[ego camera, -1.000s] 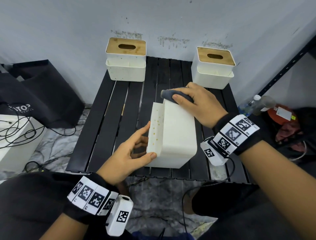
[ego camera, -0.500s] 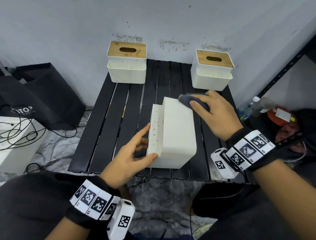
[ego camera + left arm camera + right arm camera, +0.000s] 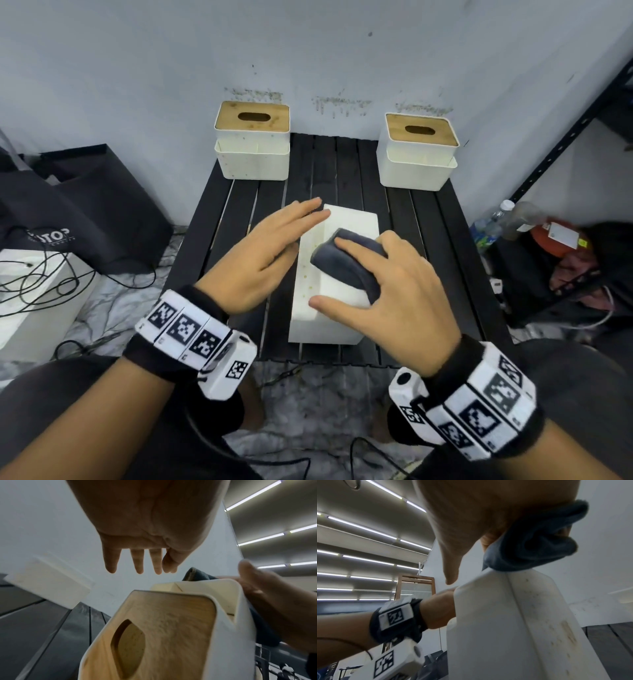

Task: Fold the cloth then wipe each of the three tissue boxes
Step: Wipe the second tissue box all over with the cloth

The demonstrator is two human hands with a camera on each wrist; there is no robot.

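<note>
One white tissue box (image 3: 337,318) lies on its side at the middle of the black slatted table (image 3: 236,219), its wooden lid (image 3: 171,622) facing left. My right hand (image 3: 394,274) grips a folded dark blue cloth (image 3: 342,263) and presses it on the box's upturned side. My left hand (image 3: 287,229) is held flat with straight fingers over the box's left edge; whether it touches I cannot tell. Two more white boxes with wooden lids stand upright at the back left (image 3: 253,161) and back right (image 3: 416,168).
A grey wall rises right behind the table. A black bag (image 3: 85,205) and a white box with cables (image 3: 37,291) sit on the floor at the left. Bottles (image 3: 493,222) and a black rack (image 3: 565,137) crowd the right side.
My right hand has drawn the cloth from the box's far end toward the middle of its top. My left hand has let go of the near left corner and moved up, fingers straight.
</note>
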